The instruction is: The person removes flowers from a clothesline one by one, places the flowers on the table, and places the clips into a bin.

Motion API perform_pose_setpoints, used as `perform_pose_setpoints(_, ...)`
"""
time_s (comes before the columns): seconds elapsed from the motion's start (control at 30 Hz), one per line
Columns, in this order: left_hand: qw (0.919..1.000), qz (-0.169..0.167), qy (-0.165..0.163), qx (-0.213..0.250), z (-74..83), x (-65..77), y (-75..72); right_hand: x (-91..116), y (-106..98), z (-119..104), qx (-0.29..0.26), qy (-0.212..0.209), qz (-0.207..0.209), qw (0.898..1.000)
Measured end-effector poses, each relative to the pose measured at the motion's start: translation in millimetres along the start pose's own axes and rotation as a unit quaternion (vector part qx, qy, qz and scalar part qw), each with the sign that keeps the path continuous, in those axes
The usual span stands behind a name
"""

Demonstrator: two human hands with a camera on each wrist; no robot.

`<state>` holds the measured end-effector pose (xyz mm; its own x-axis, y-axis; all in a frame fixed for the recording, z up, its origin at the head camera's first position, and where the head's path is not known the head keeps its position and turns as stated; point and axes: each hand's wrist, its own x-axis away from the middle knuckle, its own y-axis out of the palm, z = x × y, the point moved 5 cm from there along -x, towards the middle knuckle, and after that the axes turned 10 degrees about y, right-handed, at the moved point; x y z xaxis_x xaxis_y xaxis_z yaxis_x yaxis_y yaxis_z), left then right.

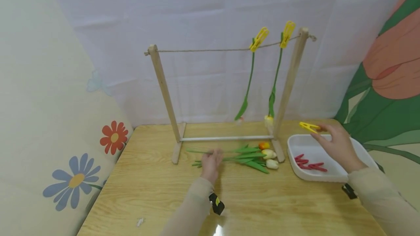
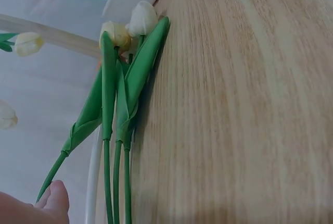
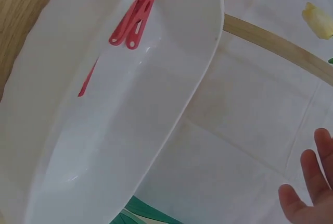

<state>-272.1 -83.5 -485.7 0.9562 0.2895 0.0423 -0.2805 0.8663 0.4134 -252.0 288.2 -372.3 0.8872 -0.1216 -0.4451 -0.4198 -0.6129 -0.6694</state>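
Note:
My left hand [image 1: 211, 161] pinches the stem of one tulip [image 2: 51, 174] over the table; its bloom is mostly hidden in the left wrist view. Several tulips lie together there, with an orange bloom [image 1: 264, 145], a cream bloom [image 1: 269, 154] and a white bloom [image 1: 272, 164]. Above the white tub, my right hand [image 1: 338, 148] holds a yellow clothespin [image 1: 309, 126] between thumb and fingers. Only the fingertips [image 3: 312, 177] of that hand appear in the right wrist view, where the clothespin is out of frame.
A wooden frame [image 1: 164, 92] carries a cord [image 1: 203, 50]. Two yellow clothespins [image 1: 259, 39] on it hold tulips head down, one with a yellow bloom [image 1: 269, 120]. In the white tub [image 1: 296, 170] at right lie several red clothespins [image 1: 317, 166].

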Motion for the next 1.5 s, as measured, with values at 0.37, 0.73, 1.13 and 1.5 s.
perform_pose_setpoints(0.37, 0.9939, -0.065, 0.033, 0.083, -199.2, -131.2, -73.8, -2, 11, 30, 0.041, 0.089, -0.137, 0.986)
perform_pose_setpoints(0.73, 0.9978, -0.053, -0.039, 0.006, -114.9, -63.4, -57.0, -3, 22, 61, 0.072, 0.130, -0.238, 0.960)
perform_pose_setpoints(1.13, 0.9921, -0.067, -0.085, -0.064, -16.0, 9.4, -24.9, -9, 29, 73, 0.079, 0.094, -0.235, 0.964)
perform_pose_setpoints(1.5, 0.9928, -0.065, -0.080, -0.062, -26.4, 6.8, -30.0, -18, 40, 92, 0.091, 0.074, -0.273, 0.955)
